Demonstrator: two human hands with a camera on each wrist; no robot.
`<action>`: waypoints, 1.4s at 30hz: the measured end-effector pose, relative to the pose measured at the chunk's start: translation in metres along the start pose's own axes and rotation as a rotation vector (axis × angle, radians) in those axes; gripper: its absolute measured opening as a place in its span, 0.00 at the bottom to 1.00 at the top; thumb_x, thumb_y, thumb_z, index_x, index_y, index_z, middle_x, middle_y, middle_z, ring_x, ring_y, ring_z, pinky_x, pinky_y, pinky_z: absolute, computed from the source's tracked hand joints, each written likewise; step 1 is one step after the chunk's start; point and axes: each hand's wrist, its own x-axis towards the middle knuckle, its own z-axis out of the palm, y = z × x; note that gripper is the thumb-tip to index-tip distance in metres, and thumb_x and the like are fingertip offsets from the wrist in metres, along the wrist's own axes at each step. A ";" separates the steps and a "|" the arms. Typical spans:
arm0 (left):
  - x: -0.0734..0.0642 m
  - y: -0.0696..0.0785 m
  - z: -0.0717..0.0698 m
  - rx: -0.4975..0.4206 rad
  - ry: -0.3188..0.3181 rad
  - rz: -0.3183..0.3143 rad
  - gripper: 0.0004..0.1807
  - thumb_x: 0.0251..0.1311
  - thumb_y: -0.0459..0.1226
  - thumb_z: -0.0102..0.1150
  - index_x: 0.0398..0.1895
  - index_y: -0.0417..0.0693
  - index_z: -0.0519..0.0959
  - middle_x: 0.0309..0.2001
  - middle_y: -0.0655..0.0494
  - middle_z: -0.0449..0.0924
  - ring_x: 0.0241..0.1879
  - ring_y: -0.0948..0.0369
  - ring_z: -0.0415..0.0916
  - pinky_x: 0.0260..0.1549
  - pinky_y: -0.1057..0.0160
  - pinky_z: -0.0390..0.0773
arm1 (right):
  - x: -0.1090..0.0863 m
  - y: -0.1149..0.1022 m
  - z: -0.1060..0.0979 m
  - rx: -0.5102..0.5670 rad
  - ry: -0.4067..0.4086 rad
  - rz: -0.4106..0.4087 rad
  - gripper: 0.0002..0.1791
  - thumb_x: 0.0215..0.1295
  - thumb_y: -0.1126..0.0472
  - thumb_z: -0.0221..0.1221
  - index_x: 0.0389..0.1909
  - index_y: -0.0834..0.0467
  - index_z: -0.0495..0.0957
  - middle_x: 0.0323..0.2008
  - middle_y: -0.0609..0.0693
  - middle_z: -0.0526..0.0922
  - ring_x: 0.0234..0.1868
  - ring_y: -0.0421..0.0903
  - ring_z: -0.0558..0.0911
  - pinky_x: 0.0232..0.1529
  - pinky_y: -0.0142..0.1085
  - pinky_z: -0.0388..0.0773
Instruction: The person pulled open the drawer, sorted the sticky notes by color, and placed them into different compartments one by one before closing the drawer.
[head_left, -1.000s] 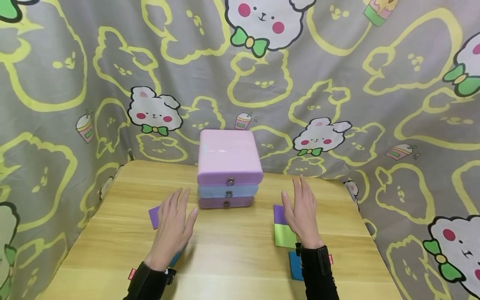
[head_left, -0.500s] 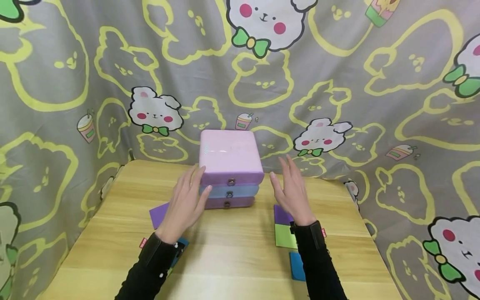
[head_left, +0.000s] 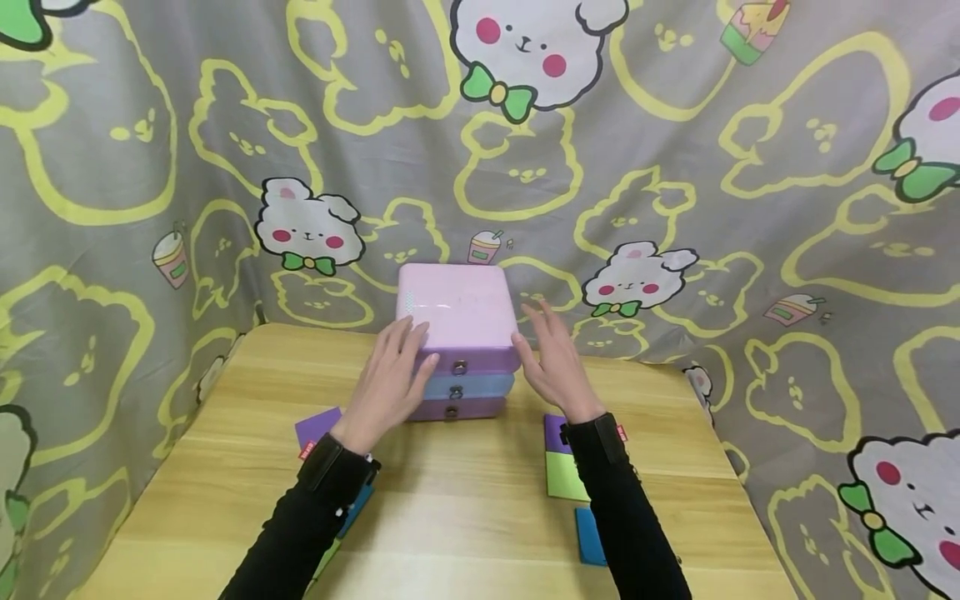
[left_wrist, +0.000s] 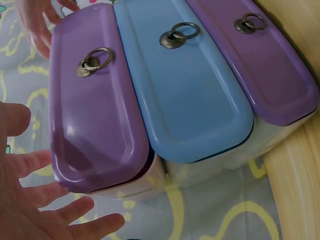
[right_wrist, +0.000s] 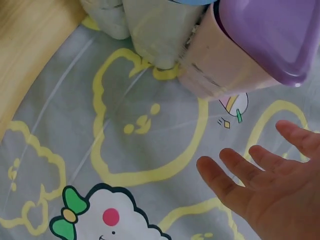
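Observation:
A small drawer box with a pink top stands at the back of the table. Its front shows a purple drawer, a blue drawer and a lower purple drawer, each with a metal ring pull. My left hand is at the box's left front edge, fingers extended; contact is unclear. On the other side, my right hand is spread beside the upper right edge. In the right wrist view, a gap separates those fingers from the box. Neither hand grips anything.
A purple square lies left on the wooden table, with a blue piece and a green piece partly under the left sleeve. Purple, green and blue squares lie right. A patterned curtain surrounds the table.
Both hands have moved inward to the box, the left one rightward and the right one leftward. The box and squares have stayed in place.

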 end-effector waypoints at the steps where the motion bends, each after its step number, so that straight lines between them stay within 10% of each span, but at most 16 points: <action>1: 0.002 0.000 0.001 0.000 0.005 0.005 0.28 0.76 0.45 0.49 0.72 0.40 0.66 0.73 0.31 0.62 0.73 0.37 0.59 0.71 0.35 0.64 | 0.002 0.000 0.001 0.006 -0.008 -0.004 0.32 0.80 0.44 0.45 0.78 0.52 0.59 0.82 0.59 0.49 0.81 0.61 0.54 0.76 0.67 0.53; 13: 0.012 0.000 0.013 0.030 -0.048 -0.086 0.25 0.76 0.46 0.47 0.71 0.47 0.71 0.77 0.38 0.59 0.77 0.36 0.51 0.48 0.28 0.79 | 0.020 0.000 0.026 0.066 -0.091 -0.078 0.26 0.81 0.48 0.42 0.75 0.47 0.66 0.81 0.58 0.52 0.80 0.59 0.59 0.77 0.61 0.57; 42: 0.007 -0.001 0.022 0.044 -0.051 -0.119 0.26 0.76 0.48 0.45 0.72 0.49 0.70 0.79 0.42 0.57 0.79 0.38 0.48 0.48 0.26 0.77 | 0.005 -0.010 0.043 0.087 -0.026 0.007 0.27 0.83 0.49 0.34 0.77 0.48 0.63 0.81 0.49 0.56 0.76 0.58 0.66 0.75 0.56 0.64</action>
